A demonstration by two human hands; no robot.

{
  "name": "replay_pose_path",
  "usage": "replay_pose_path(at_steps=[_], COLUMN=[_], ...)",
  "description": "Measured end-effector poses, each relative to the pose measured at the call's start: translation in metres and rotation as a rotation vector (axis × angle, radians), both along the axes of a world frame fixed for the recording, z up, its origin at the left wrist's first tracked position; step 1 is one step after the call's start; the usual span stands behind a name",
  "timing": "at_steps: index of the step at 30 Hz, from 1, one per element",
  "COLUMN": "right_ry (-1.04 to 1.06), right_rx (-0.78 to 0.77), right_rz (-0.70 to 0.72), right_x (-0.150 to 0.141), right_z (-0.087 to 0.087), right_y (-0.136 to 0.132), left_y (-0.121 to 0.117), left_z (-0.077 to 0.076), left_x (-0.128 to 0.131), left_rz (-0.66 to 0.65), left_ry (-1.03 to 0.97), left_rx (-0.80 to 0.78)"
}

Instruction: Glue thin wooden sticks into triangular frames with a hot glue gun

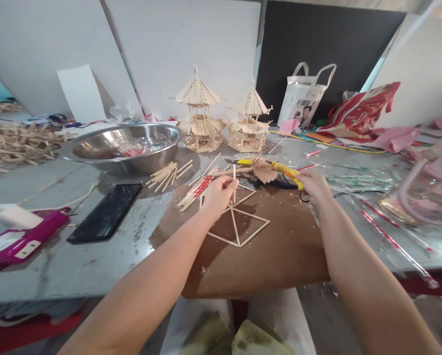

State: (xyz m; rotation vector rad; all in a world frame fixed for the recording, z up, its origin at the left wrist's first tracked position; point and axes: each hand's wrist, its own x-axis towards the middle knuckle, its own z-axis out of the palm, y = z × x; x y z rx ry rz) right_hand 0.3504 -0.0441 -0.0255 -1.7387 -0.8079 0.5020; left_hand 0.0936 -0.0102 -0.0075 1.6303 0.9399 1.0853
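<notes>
Between thumb and fingertips, my left hand [221, 195] pinches a thin wooden stick [234, 171], held upright over the middle of a flat stick frame [237, 227]. This frame has spokes meeting at its centre and lies on a brown board [261, 266]; my left hand covers part of it. My right hand [313, 186] is closed around the end of a yellow-handled tool [285, 170], whose kind I cannot make out. A pleated tan paper fan shape [264, 170] partly hides the tool. Beside my left hand lies a bundle of sticks [191, 195] with a red patterned wrapper [203, 186].
Two stick pagodas [202, 128] stand at the back, near a steel basin [121, 148]. Loose sticks [167, 176], a black phone [105, 213] and a purple device [26, 236] lie left. To the right are plastic-wrapped straws [394, 244] and a pink-handled clear container [431, 192].
</notes>
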Motion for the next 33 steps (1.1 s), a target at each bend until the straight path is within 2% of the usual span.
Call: replay_pose_path(at_steps=[4, 8, 13, 15, 19, 22, 27, 33], right_ry=[0.278, 0.523, 0.683, 0.721, 0.631, 0.455, 0.383, 0.368], right_rx=[0.073, 0.067, 0.069, 0.153, 0.420, 0.511, 0.449, 0.287], right_rz=[-0.013, 0.117, 0.228, 0.243, 0.270, 0.317, 0.595, 0.693], right_x=[-0.010, -0.016, -0.021, -0.025, -0.036, -0.046, -0.059, -0.068], right_z=[0.007, 0.016, 0.020, 0.021, 0.022, 0.022, 0.022, 0.025], right_y=[-0.001, -0.004, -0.007, -0.008, -0.009, -0.011, -0.021, -0.026], left_y=[0.002, 0.006, 0.006, 0.004, -0.002, -0.005, -0.005, -0.002], left_z=[-0.001, -0.006, -0.010, -0.009, -0.002, 0.002, 0.001, 0.000], left_x=[0.000, -0.001, -0.001, -0.001, -0.001, -0.002, -0.003, -0.004], left_rz=[0.016, 0.039, 0.016, 0.004, 0.014, 0.061, 0.078, 0.131], left_ry=[0.000, 0.015, 0.055, 0.094, 0.274, 0.436, 0.550, 0.562], left_rx=[0.012, 0.022, 0.018, 0.037, 0.158, 0.293, 0.417, 0.429])
